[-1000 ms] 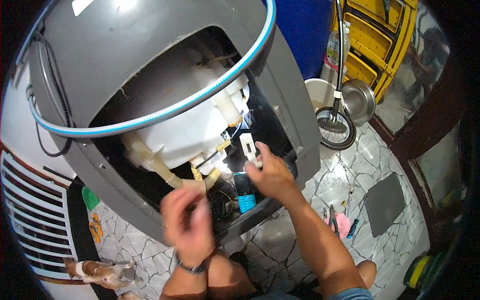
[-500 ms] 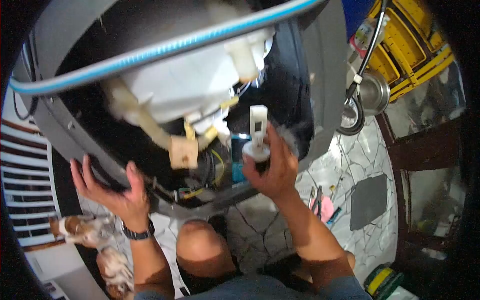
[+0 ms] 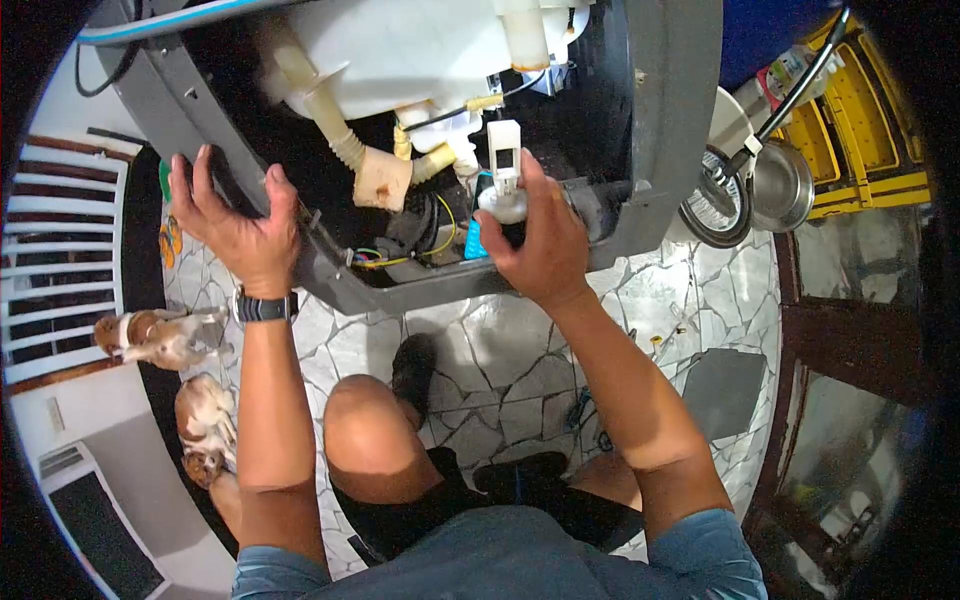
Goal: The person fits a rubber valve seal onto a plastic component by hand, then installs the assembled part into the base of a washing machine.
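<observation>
A grey machine casing leans over my knees, its open underside facing me. My left hand lies spread against the casing's left edge, fingers apart. My right hand pinches a white plastic fitting with a square window and a round base, held at the opening. Inside, a pale ribbed hose runs into a beige block, below a white tub. A bright blue item sits behind my right fingers, partly hidden. Near it runs a thin yellow wire.
Two brown-and-white dogs lie on the left, near a white barred gate. At right are a metal bowl, a coiled black hose and yellow crates. A grey mat lies on the stone-patterned floor.
The casing now sits higher in view, and more floor and my legs show. My right hand keeps the white fitting; my left hand stays spread at the casing's edge.
</observation>
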`<state>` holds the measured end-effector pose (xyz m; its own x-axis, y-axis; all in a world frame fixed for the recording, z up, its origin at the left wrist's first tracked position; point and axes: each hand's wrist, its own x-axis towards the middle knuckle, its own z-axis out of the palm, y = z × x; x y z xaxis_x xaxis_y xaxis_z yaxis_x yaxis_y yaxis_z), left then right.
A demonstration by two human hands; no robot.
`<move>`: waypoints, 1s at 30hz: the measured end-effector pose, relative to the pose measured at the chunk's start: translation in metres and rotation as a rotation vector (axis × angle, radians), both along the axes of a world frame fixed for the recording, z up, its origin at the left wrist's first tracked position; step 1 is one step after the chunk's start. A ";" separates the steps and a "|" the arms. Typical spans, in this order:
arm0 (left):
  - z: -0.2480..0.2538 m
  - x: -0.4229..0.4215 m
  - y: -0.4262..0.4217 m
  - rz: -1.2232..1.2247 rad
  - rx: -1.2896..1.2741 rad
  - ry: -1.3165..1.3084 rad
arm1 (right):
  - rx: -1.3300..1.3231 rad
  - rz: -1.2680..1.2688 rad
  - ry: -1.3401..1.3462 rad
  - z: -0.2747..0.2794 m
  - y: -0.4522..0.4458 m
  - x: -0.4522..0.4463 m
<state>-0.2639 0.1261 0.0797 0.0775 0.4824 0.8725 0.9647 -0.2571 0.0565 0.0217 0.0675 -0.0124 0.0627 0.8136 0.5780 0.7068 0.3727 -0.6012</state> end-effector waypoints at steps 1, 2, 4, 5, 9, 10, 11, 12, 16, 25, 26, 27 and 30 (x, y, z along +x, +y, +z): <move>0.000 0.000 0.000 -0.005 0.002 0.001 | -0.002 0.013 -0.007 0.000 0.000 0.001; 0.000 -0.001 0.000 0.008 -0.003 0.007 | -0.001 0.029 -0.011 0.001 0.000 0.001; -0.002 -0.005 0.002 0.012 0.013 0.043 | 0.023 0.064 0.003 0.004 0.003 0.002; -0.003 -0.004 0.003 0.026 0.013 0.038 | 0.069 0.067 -0.036 0.002 0.005 0.002; -0.003 -0.003 -0.001 0.036 0.005 0.039 | 0.064 0.056 -0.084 0.002 0.001 0.001; -0.002 -0.003 -0.003 0.046 -0.010 0.043 | 0.045 0.046 -0.083 0.004 0.002 0.001; -0.001 -0.002 -0.001 0.051 -0.016 0.046 | 0.061 0.039 -0.084 0.007 0.002 0.001; 0.000 -0.002 0.001 0.040 0.003 0.044 | -0.060 0.032 -0.085 0.015 0.001 0.001; -0.005 -0.004 -0.003 0.004 0.014 -0.001 | -0.051 -0.001 -0.109 0.008 0.001 -0.004; -0.003 -0.011 -0.002 -0.149 0.011 -0.096 | -0.157 -0.151 -0.087 0.011 0.004 -0.014; -0.002 -0.013 -0.003 -0.160 0.000 -0.094 | -0.166 -0.163 -0.097 0.011 0.004 -0.016; -0.002 -0.015 -0.002 -0.177 0.000 -0.100 | -0.145 -0.159 -0.099 0.011 0.004 -0.017; 0.001 -0.014 -0.004 -0.193 -0.007 -0.090 | -0.106 -0.174 -0.130 0.007 0.007 -0.018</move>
